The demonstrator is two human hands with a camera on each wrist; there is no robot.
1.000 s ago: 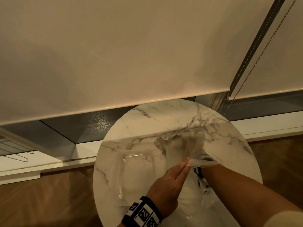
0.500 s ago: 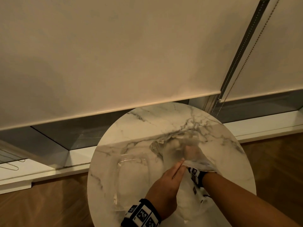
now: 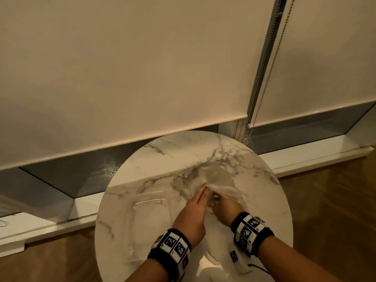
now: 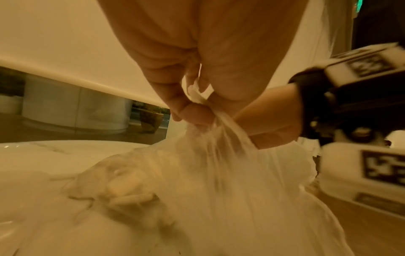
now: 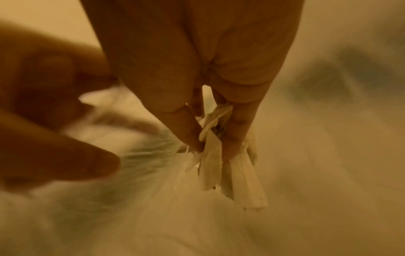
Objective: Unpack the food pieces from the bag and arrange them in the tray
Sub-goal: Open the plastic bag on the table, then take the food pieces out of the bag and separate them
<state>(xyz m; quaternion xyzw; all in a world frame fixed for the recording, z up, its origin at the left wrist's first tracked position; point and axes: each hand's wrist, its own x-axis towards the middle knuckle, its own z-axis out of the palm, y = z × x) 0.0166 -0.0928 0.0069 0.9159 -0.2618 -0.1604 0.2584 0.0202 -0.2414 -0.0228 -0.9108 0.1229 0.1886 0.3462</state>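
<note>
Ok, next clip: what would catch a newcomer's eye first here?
Both hands meet mid-table: the left hand and right hand pinch the gathered neck of a thin plastic bag over the round marble table. A clear tray sits to their left, hard to make out. Pale roller blinds fill the background.

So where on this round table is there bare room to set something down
The far part of the marble table, between its back rim and the plastic bag, is bare, and so is the right side past the right hand. The middle is crowded: both hands grip the bag, and the clear tray lies left of the left hand.
</note>
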